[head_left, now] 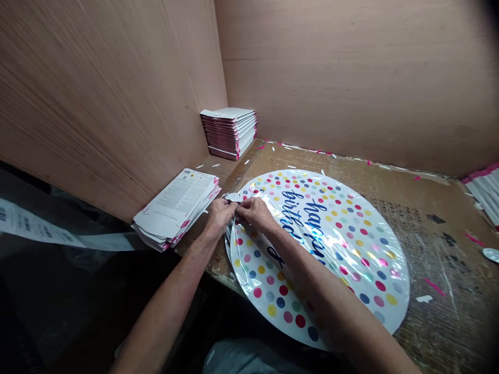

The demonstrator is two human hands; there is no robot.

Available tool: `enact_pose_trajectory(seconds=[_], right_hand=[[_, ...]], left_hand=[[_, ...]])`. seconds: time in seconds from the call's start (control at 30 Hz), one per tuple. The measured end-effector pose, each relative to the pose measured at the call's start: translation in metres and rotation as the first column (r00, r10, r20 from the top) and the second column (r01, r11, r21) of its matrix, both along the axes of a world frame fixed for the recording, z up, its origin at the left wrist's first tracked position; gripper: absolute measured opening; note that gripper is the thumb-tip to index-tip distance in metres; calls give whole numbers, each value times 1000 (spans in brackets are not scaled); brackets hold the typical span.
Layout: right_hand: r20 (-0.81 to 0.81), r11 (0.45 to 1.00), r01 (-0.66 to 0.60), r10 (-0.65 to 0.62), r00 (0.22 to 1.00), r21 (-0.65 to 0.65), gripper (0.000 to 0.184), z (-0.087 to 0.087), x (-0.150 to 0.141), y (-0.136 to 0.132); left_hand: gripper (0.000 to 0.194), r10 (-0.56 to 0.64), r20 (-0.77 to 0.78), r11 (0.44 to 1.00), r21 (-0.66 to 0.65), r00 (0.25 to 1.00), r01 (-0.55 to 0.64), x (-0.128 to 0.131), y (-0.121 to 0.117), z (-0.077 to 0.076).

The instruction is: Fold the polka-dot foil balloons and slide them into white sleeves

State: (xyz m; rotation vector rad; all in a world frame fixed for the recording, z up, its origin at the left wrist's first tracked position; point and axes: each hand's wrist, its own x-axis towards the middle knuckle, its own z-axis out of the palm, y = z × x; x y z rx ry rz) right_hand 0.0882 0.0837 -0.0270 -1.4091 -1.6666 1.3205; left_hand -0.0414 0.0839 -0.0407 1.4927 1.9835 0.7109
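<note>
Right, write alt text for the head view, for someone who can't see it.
A left hand and right hand pinch together at the edge of what looks like a flat, dotted "happy birthday" balloon on a cardboard-covered table. A near stack of white card lies left; a far stack stands in the corner.

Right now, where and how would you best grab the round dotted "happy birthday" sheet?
I'd pinch the round dotted sheet by its near rim, coming from the wearer's side, thumb above. It lies flat, and that rim appears to overhang the table edge, leaving access underneath.
</note>
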Motion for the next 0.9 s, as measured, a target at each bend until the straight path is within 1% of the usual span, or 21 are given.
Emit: enact_pose_trajectory(seconds=[0.1,0.17,0.2,0.3,0.37,0.4,0.43,0.47,0.5,0.53,0.57,0.6,0.63,0.67,0.7,0.73,0.77,0.8,0.83,0.87,0.9], right_hand=[[-51,999,42,-43,998,-19,18,-1,5,-4],[-147,988,148,-152,977,-35,21,0,22,-11],[-214,973,227,-232,949,-51,21,2,34,-16],[-383,873,468,-482,788,-135,18,10,87,-39],[-413,800,565,-593,691,-204,20,15,126,-58],[-413,764,597,-639,649,-243,22,16,143,-68],[-405,735,617,-674,618,-282,25,16,158,-76],[-395,715,625,-696,599,-313,28,15,170,-83],[-386,706,626,-707,592,-331,31,12,181,-88],[-373,704,627,-709,598,-334,33,9,191,-91],[-349,705,635,-709,613,-316,34,6,199,-92],[-302,712,646,-702,645,-276,33,4,208,-93],[-220,723,655,-690,689,-217,31,2,216,-92],[-94,741,655,-670,737,-146,29,2,224,-92],[75,762,645,-641,764,-62,27,3,231,-91],[260,778,627,-614,745,44,24,7,236,-92],[428,786,593,-602,674,173,23,11,238,-93],[545,782,536,-614,571,318,27,16,237,-95],[603,766,447,-641,475,462,35,21,234,-98],[621,750,326,-660,423,576,43,24,229,-100],[628,741,189,-653,423,644,48,26,223,-102]], left_hand=[[22,70,13,997,21,997,-71,4,3,-6],[23,97,11,995,28,995,-97,4,5,-8],[23,102,5,994,26,995,-102,3,7,-8],[22,95,-27,995,-7,995,-95,-3,8,2],[21,83,-67,996,-25,994,-85,-4,-1,18],[21,73,-110,997,9,991,-73,-1,-9,29],[20,56,-156,997,52,986,-49,5,-20,41],[23,27,-262,982,186,965,23,13,-35,53],[29,-11,-330,949,295,944,114,23,-52,63],[31,-134,-351,919,306,927,249,35,-72,72],[30,-314,-339,888,226,887,401,48,-93,78],[29,-501,-286,836,85,817,543,60,-114,81],[31,-679,-190,731,-79,709,678,70,-135,82],[31,-826,-72,563,-161,559,811,79,-154,82],[29,-922,32,374,-176,385,911,85,-169,80],[28,-961,115,229,-174,250,958,89,-180,78],[27,-971,161,156,-151,180,976,91,-187,76],[28,-967,158,177,-136,197,975,93,-190,74],[29,-949,107,283,-131,297,950,94,-188,72],[32,-893,11,444,-131,449,887,95,-184,70],[35,-786,-117,618,-123,607,777,97,-179,68]])
